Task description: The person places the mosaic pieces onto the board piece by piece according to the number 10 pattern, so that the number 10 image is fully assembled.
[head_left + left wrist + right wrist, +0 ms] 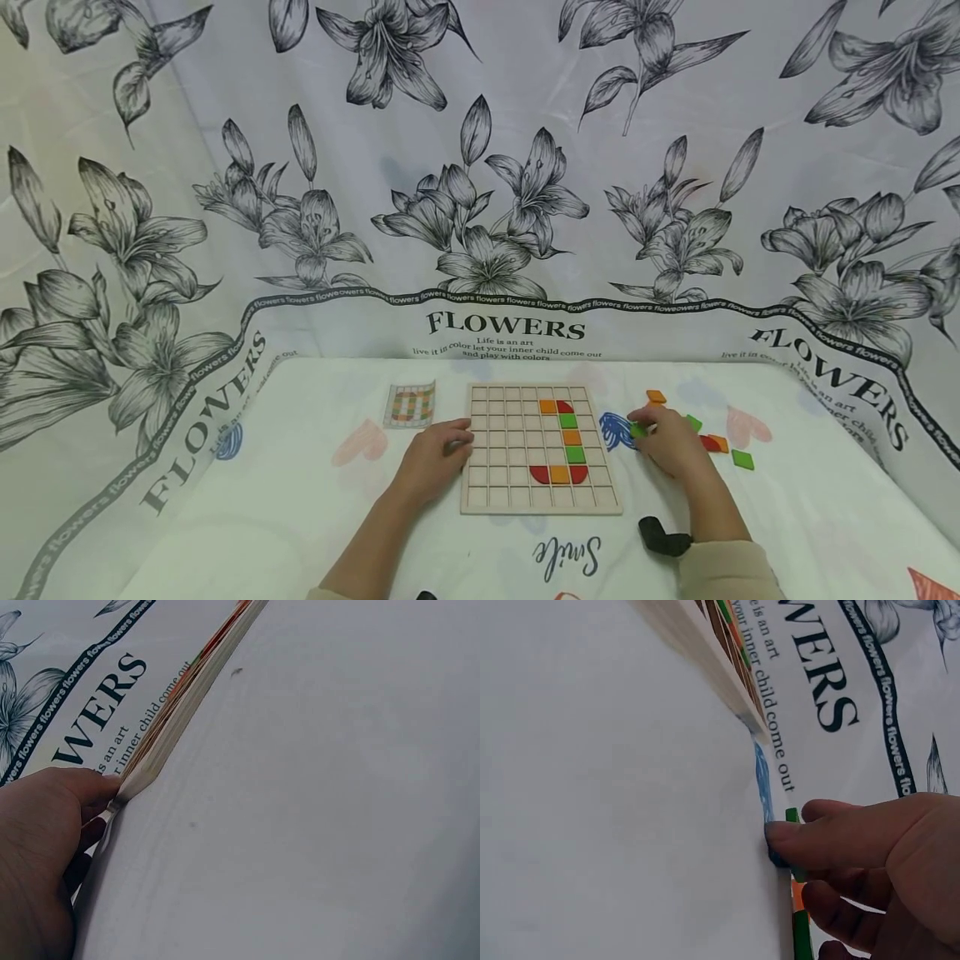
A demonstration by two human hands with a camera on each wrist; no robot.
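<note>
My left hand (433, 457) rests at the left edge of a wooden grid board (495, 497), its fingertips touching the rim. In the left wrist view, the thumb side of that hand (45, 840) meets the board's end (161, 754). Red, orange and green tiles fill a hook-shaped run of squares on the board's right half, such as an orange tile (572, 437) and a red quarter-round tile (540, 475). To the right of the board, my right hand (667, 442) pinches a green tile (638, 430) between thumb and finger, seen edge-on in the right wrist view (793, 817).
Loose tiles lie around the right hand: an orange one (656, 396), a green one (742, 459) and a red one (709, 443) among them. A small pattern card (409, 405) lies left behind the board. A black object (663, 537) sits by the right wrist. Flower-printed cloth hangs behind.
</note>
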